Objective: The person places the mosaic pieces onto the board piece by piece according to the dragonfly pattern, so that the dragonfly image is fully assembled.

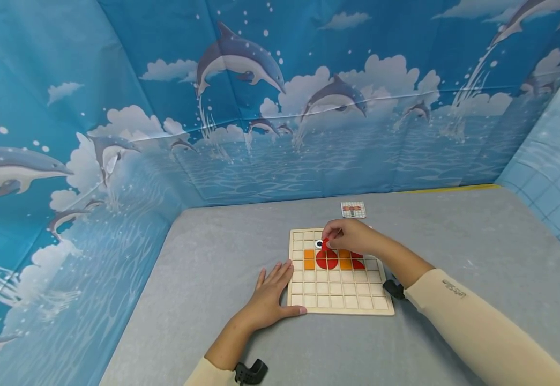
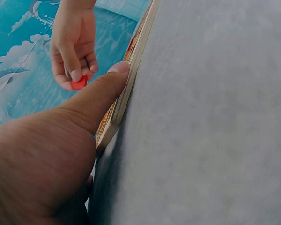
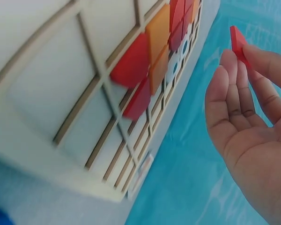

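A wooden grid board (image 1: pixel 323 303) lies on the grey tabletop. My left hand (image 1: pixel 267 303) rests at its left side, fingertips along the left edge and thumb stretched to the front edge. Between thumb and fingers, my right hand (image 1: pixel 352 236) pinches a small red tile (image 3: pixel 238 44) above the board's upper rows. Set in the grid are orange tiles (image 1: pixel 309 259), a red circle made of tiles (image 1: pixel 326 259) and, partly behind the right hand, more red tiles (image 1: pixel 358 264). Two white eye tiles (image 3: pixel 173 65) show in the right wrist view.
Beyond the board's far edge lies a small pattern card (image 1: pixel 353 209) with a coloured grid picture. A blue dolphin-print cloth (image 1: pixel 280 161) hangs behind and to the left of the grey tabletop (image 1: pixel 222 241).
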`<action>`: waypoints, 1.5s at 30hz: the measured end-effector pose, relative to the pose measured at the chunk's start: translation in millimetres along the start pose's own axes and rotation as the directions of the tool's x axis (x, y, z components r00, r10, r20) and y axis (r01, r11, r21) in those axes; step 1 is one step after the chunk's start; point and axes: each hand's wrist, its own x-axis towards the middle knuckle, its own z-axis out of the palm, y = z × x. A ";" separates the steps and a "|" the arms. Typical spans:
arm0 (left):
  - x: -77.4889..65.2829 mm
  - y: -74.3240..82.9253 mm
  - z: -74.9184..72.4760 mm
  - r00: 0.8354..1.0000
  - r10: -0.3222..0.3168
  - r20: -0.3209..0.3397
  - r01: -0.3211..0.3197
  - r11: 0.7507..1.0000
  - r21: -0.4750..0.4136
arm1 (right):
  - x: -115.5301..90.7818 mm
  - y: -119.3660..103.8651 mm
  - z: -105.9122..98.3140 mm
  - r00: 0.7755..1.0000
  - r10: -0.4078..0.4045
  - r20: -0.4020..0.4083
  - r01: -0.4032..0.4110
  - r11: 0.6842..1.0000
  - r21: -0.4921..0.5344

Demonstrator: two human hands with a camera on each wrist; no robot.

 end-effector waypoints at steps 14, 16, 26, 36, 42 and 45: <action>-0.4 -2.4 0.7 1.000 0.011 0.004 -0.011 1.000 0.008 | 25.4 -22.6 31.9 0.999 -0.004 0.049 0.003 1.000 0.008; -0.4 -2.3 0.4 1.000 0.011 0.006 -0.011 1.000 0.007 | 29.8 -23.7 36.1 0.999 -0.014 0.049 0.014 1.000 -0.007; -0.7 -1.0 -0.5 1.000 0.012 0.016 -0.012 1.000 0.002 | 41.7 -28.2 50.7 1.000 -0.004 0.019 0.005 0.998 -0.058; -1.0 -2.9 -0.7 1.000 0.015 0.008 -0.015 1.000 0.008 | 47.0 -30.7 58.0 1.000 0.001 0.007 0.000 0.993 -0.117; -0.7 -4.0 0.2 1.000 0.011 0.003 -0.011 1.000 0.008 | 49.4 -29.1 60.2 1.000 -0.013 0.004 0.013 0.987 -0.162; -0.3 -4.7 0.8 1.000 0.011 0.003 -0.011 1.000 0.009 | 50.7 -28.3 60.5 0.999 -0.033 0.006 0.033 0.981 -0.193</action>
